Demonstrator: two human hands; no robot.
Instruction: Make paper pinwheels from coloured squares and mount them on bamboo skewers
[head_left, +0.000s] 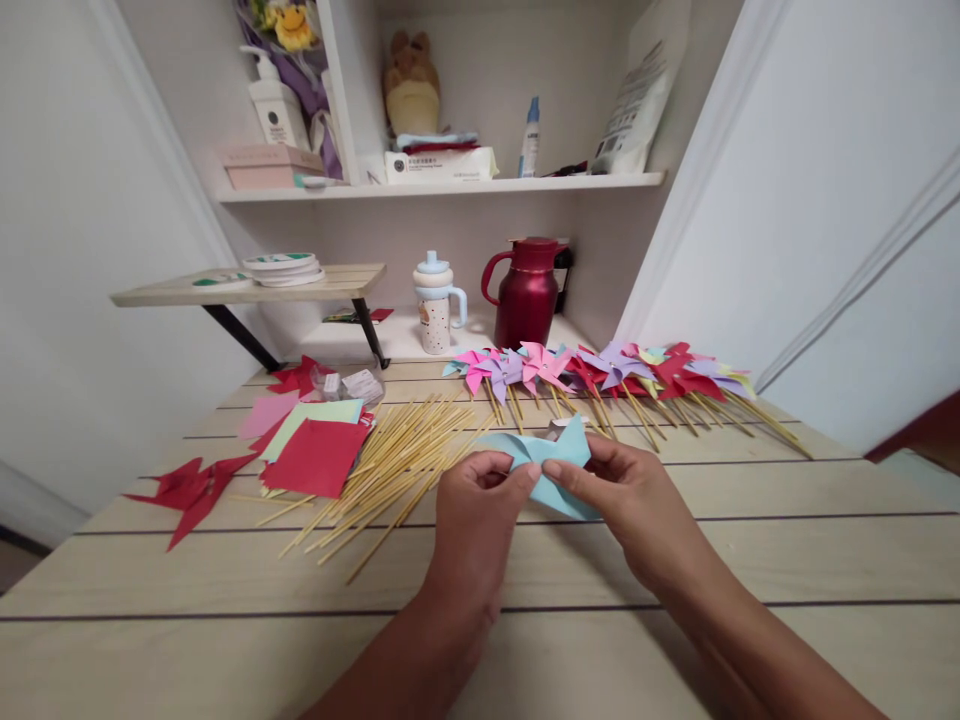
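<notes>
A light blue paper pinwheel (566,448) is held above the table between my two hands, its blades partly folded. My left hand (480,505) pinches its left side, the thumb pressed near the centre. From the right, my right hand (634,490) grips it, with that thumb also at the middle and the fingers behind the paper. Both thumb tips nearly meet and cover the centre. Left of my hands lie many thin wooden sticks (405,450) in a loose pile, beside a stack topped by a red paper square (319,457).
Finished pinwheels on sticks (615,365) line the table's back right. Cut red paper (191,492) lies at left. A red thermos jug (529,295) and a white-and-blue cup (433,310) stand behind. A small raised shelf (337,283) holds round white rolls.
</notes>
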